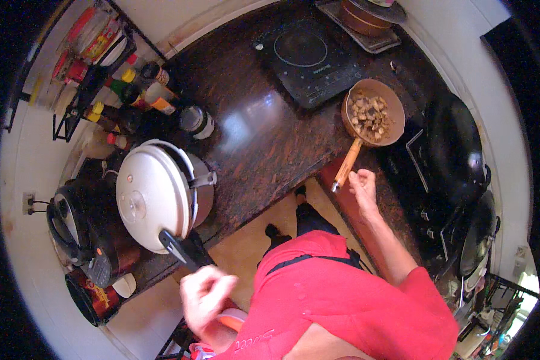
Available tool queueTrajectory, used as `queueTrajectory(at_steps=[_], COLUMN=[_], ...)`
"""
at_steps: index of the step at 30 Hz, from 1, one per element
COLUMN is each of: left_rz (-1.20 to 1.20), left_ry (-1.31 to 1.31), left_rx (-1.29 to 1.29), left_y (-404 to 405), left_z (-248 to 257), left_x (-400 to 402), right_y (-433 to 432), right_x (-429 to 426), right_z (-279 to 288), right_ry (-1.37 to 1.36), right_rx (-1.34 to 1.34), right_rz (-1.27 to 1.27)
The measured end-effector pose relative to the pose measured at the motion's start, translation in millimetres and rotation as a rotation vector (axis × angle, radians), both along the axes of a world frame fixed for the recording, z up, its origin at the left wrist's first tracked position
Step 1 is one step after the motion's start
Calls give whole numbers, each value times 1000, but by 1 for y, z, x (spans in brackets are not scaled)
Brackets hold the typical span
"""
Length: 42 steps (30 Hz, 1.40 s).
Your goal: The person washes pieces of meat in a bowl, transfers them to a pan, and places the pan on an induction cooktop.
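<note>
A pressure cooker [155, 198] stands on the counter at left, its pale metal lid sitting askew over the pot. My left hand [207, 292], blurred, is at the outer end of the cooker's black handle [180, 252]; whether the fingers grip it cannot be made out. On the right, a brown saucepan [400, 110] holds browned chopped pieces of food [369, 114]. Its wooden handle [348, 162] points over the counter edge towards me. My right hand [364, 191] is beside that handle, loosely curled and not wrapped around it.
A black induction cooktop [308, 63] lies at the back. Beyond it, a brown pan [364, 20] rests on a tray. A lidded jar [197, 121] and several bottles stand at left near an electric cooker [94, 234]. A black wok [450, 148] sits on the gas stove at right.
</note>
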State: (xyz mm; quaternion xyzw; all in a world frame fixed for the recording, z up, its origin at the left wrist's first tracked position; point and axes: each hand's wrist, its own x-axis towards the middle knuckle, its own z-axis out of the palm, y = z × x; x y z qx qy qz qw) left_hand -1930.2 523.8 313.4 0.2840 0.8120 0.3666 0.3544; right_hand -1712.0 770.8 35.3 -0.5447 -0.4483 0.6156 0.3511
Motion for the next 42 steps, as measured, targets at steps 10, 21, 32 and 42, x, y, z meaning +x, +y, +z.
queueTrajectory(at_steps=[10, 21, 32, 42], left_rz=[138, 496, 631, 720], left_ry=[-299, -428, -564, -457], left_rx=[296, 165, 613, 511], left_y=[290, 419, 431, 377], left_z=[-233, -262, -291, -287], left_x=[-61, -110, -122, -148], right_y=[49, 45, 44, 4], right_x=[-56, -13, 32, 69], right_z=[6, 18, 46, 96], right_ry=[753, 532, 427, 406], right_rx=[-611, -592, -587, -721], right_rz=[-139, -22, 173, 324])
